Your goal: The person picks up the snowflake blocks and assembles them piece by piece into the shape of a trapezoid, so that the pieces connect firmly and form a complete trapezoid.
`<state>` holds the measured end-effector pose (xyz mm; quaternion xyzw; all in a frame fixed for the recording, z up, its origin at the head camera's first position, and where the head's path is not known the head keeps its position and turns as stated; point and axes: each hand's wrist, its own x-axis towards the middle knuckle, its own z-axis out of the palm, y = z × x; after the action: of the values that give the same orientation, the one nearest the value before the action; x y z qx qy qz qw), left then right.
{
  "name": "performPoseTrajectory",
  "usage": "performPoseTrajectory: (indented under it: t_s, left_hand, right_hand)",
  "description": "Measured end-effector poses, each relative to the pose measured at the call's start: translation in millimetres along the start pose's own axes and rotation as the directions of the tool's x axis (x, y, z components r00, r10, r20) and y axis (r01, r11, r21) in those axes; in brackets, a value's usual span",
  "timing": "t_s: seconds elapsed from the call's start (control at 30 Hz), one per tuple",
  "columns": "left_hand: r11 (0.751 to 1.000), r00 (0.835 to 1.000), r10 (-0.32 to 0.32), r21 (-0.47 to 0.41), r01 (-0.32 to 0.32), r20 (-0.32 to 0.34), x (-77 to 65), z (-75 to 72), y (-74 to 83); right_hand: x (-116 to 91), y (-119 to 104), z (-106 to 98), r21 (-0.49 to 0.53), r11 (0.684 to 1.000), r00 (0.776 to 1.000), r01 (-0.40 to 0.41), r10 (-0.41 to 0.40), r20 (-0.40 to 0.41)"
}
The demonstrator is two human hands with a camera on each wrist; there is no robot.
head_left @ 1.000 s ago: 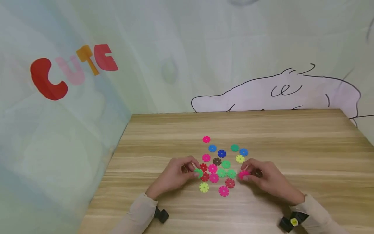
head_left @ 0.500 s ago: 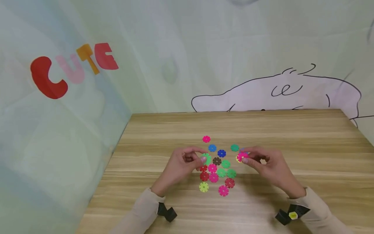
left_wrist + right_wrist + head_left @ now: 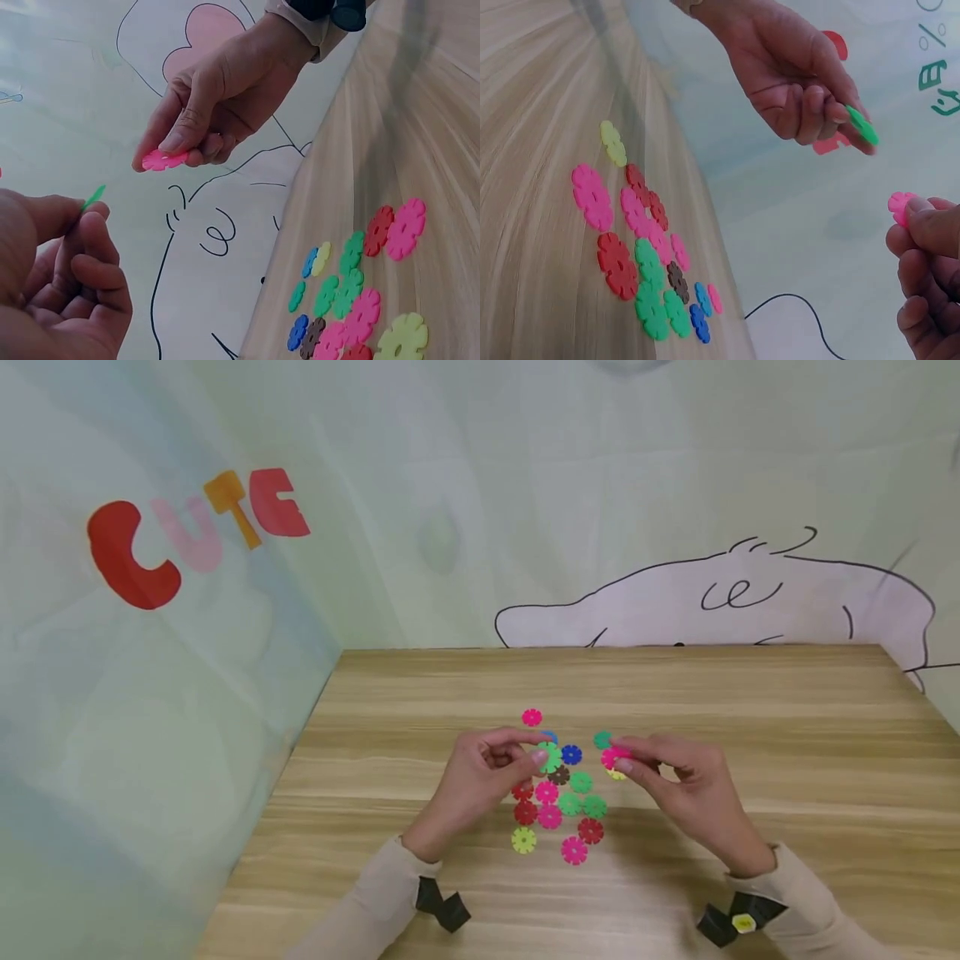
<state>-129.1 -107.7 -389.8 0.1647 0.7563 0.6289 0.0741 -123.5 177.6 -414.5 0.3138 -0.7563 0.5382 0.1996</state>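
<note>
My left hand (image 3: 487, 781) pinches a green notched disc (image 3: 552, 757), a flat flower-shaped linking piece, between thumb and forefinger. Opposite it, my right hand (image 3: 686, 777) holds a pink notched disc (image 3: 613, 758) the same way. Both discs are raised over the table, apart from each other, as the left wrist view shows with the green disc (image 3: 94, 196) nearly edge-on and the pink disc (image 3: 164, 160) lying flatter. In the right wrist view the pink disc (image 3: 902, 207) and green disc (image 3: 862, 125) face each other across a gap.
Beneath the hands, several loose discs lie on the wood-grain table (image 3: 420, 693), among them a yellow disc (image 3: 524, 840), a dark blue disc (image 3: 572, 754) and a red disc (image 3: 591, 831). A printed cloth backdrop (image 3: 420, 485) stands behind and at the left.
Both hands have risen from the table with their discs. The left hand has moved to the right and away from me; the right hand has gone up and slightly left.
</note>
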Motion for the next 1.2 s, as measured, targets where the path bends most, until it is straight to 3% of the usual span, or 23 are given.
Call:
performPoseTrajectory:
  t_s: [0.17,0.53,0.97,1.2]
  left_hand:
    - [0.999,1.000,0.004,-0.034,-0.004,-0.002,-1.1,3.6,4.9]
    - [0.996,0.999,-0.035,-0.085,0.034,-0.010,-2.8,7.3,9.4]
    - [0.996,0.999,0.008,-0.087,-0.005,0.032,-3.3,13.5,13.4]
    - [0.996,0.999,0.022,-0.085,-0.018,0.050,-2.1,16.0,14.2]
  right_hand:
    - [3,-7,5,0.016,0.998,0.998,0.067,-0.067,-0.008]
    - [4,-19,9,-0.004,0.997,0.997,-0.072,0.071,-0.016]
    - [4,-17,19,0.194,0.977,0.996,0.089,-0.083,-0.041]
    - [3,-16,21,0.252,0.960,0.992,0.123,-0.112,-0.058]
